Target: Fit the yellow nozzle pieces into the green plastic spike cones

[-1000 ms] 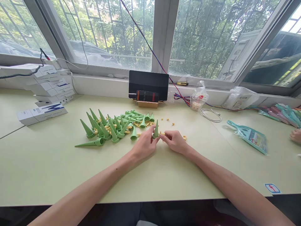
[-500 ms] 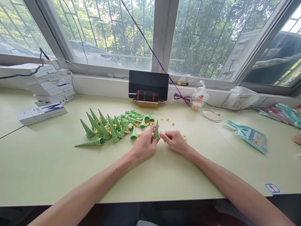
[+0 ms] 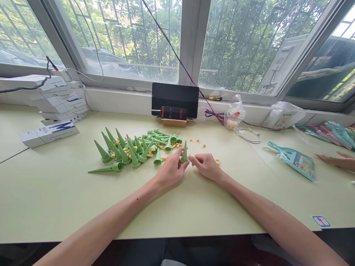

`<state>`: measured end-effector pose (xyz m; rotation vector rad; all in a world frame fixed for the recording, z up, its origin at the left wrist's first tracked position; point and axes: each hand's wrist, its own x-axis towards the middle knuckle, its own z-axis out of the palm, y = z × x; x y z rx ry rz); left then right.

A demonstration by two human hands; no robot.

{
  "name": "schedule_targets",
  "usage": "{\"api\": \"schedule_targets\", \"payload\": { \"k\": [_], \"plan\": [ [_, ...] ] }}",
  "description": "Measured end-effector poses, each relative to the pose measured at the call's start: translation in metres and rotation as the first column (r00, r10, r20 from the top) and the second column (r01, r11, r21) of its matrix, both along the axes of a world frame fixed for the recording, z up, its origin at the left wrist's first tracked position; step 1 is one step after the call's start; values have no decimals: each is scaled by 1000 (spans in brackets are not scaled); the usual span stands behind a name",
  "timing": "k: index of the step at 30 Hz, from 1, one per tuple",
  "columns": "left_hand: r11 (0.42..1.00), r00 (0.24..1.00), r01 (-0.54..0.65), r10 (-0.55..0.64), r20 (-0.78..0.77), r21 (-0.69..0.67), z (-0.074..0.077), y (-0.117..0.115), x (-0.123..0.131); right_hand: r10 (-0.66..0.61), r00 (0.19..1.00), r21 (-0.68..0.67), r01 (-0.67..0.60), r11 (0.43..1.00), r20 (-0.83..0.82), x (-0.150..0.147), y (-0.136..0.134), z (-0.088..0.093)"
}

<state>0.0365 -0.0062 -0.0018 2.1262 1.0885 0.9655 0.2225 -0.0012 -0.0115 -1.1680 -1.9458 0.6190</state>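
Note:
My left hand (image 3: 174, 165) is closed round the base of a green plastic spike (image 3: 185, 152), which stands with its tip up. Close on its right, my right hand (image 3: 205, 165) pinches a small yellow piece (image 3: 190, 159) against the side of the spike's base; the fingers hide most of it. To the left lies a heap of green spikes (image 3: 135, 157), some upright and some on their sides, with yellow pieces (image 3: 163, 158) among them. A few small yellow bits (image 3: 204, 146) lie beyond my right hand, and one more yellow piece (image 3: 217, 162) is beside it.
A tablet (image 3: 175, 96) and a phone (image 3: 173, 112) stand at the back on a cardboard support. White boxes (image 3: 50, 133) are at the left. To the right are a coiled white cable (image 3: 249, 136), a wrapped teal dustpan (image 3: 295, 159) and another person's hand (image 3: 337, 161).
Another person's hand has reached further in from the right edge, near the dustpan. My own hands have hardly moved and keep the same grip.

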Motion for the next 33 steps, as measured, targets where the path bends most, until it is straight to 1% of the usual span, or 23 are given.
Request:
{"api": "schedule_targets", "payload": {
  "k": [3,6,9,17,26,31,33],
  "plan": [
    [1000,1000,-14,14,-1,8,1,1,0,-14,999,13,15,1000,-41,0,-1,1],
    [1000,1000,-25,25,4,15,1,1,0,8,994,11,-7,1000,-113,0,-3,3],
    [999,999,-33,33,7,17,1,1,0,36,989,23,-33,999,-142,0,-4,4],
    [999,999,-35,35,-5,18,0,1,0,61,987,-5,-62,998,-147,0,-4,4],
    [1000,1000,-9,9,-2,1,-1,0,0,28,993,1,-28,1000,-113,-1,-2,2],
    [1000,1000,-5,5,-7,-7,0,0,0,19,994,-33,-23,999,-105,0,0,-1],
    [1000,1000,-6,6,-4,-9,0,0,0,3,996,-22,-5,1000,-92,0,0,0]
  ]
}}
